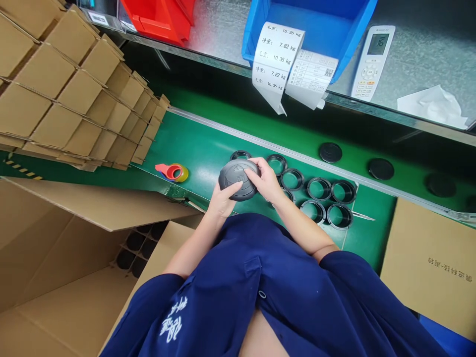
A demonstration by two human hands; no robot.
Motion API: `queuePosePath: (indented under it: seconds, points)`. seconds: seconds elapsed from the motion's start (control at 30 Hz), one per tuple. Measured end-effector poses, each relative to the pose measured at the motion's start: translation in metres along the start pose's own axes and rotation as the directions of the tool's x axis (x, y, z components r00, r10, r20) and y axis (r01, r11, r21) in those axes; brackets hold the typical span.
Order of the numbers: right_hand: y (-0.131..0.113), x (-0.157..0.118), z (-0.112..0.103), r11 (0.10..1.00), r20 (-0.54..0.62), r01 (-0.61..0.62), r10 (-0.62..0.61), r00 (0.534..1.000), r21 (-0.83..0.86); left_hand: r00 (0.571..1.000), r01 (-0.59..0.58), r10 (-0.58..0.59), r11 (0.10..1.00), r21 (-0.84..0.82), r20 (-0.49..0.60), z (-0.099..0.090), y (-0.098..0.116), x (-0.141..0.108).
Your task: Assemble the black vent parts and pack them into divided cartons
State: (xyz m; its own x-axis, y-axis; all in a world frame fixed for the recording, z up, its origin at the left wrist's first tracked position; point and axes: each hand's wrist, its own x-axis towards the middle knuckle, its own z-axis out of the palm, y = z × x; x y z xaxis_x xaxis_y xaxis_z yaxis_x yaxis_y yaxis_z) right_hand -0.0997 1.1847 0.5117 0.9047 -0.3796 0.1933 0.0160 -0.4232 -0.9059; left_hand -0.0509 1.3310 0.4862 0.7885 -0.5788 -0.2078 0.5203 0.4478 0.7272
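Both hands hold a round black plastic cap [239,180] above the green work table [208,144]. My left hand [225,196] grips its lower left side, thumb laid across the top. My right hand [265,179] grips the right edge, its thumb also on the top face. The cap's face carries a small raised mark and a few slots. Behind and to the right of my hands, several black rings [292,179] lie on the table, some partly covered by the right arm. Two flat black discs [330,152] sit farther back, near the table's rear rail.
A tape dispenser [174,172] stands at left, near cardboard dividers [74,84]. An open carton [67,297] holds black parts at lower left. A knife blade [363,216] lies beside the rings, a carton [431,267] at right. The shelf above bears a blue bin [345,29] and label rolls [277,57].
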Motion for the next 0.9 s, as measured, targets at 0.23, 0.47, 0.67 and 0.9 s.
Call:
queuePosePath:
  seconds: [0.23, 0.47, 0.67, 0.9]
  points:
    - [0.013, 0.004, 0.019, 0.989, -0.121, -0.014, -0.004, 0.993, -0.146, 1.000, -0.021, 0.021, 1.000, 0.016, -0.016, -0.003, -0.005, 0.000]
    - [0.009, -0.003, -0.006, 0.952, -0.144, 0.076, -0.124, 0.982, -0.298, 1.000, 0.013, -0.012, 0.999, -0.037, 0.015, 0.004, 0.005, 0.005]
    - [0.012, -0.026, -0.001, 0.723, 0.058, 0.249, -0.279, 0.959, -0.645, 0.999, -0.009, 0.004, 0.991, -0.134, -0.037, 0.012, 0.001, 0.007]
    - [0.016, -0.031, 0.002, 0.635, 0.199, 0.319, -0.255, 0.946, -0.703, 0.999, -0.031, 0.033, 0.986, -0.163, 0.011, 0.013, 0.002, 0.010]
